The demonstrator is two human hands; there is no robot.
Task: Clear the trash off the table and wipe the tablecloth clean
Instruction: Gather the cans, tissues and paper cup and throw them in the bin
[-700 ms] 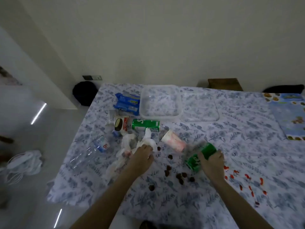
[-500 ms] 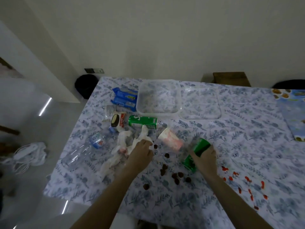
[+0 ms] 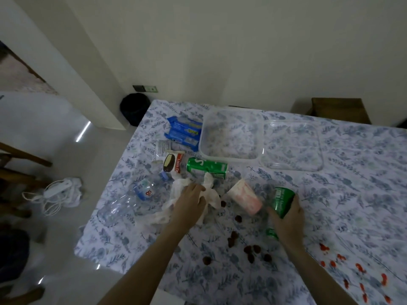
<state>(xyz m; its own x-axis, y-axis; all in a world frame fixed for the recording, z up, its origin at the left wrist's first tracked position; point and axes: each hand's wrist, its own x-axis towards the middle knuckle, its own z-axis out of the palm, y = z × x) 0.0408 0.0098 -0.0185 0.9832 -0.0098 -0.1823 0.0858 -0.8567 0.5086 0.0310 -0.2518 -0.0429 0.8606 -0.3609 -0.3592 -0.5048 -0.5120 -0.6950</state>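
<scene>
My right hand [image 3: 288, 219] grips a green soda can [image 3: 282, 200], tilted just above the floral tablecloth [image 3: 330, 194]. My left hand [image 3: 189, 203] presses down on crumpled white tissue [image 3: 209, 188] and closes around it. A pink-and-white paper cup [image 3: 244, 197] lies on its side between my hands. A second green can [image 3: 207, 167] lies flat behind the tissue. An empty clear water bottle [image 3: 130, 199] lies to the left. Dark brown crumbs [image 3: 251, 249] are scattered near my wrists. Red stains [image 3: 361, 269] mark the cloth at the right.
A clear plastic container [image 3: 231, 158] and its lid [image 3: 290, 146] sit at the back. Blue snack packets [image 3: 182, 133] and a choco pie wrapper [image 3: 172, 164] lie left of them. A black bin [image 3: 134, 111] stands on the floor past the far left table corner.
The right hand has lifted the green can and tilted it more upright. The left hand stays on the tissue. The view has shifted slightly.
</scene>
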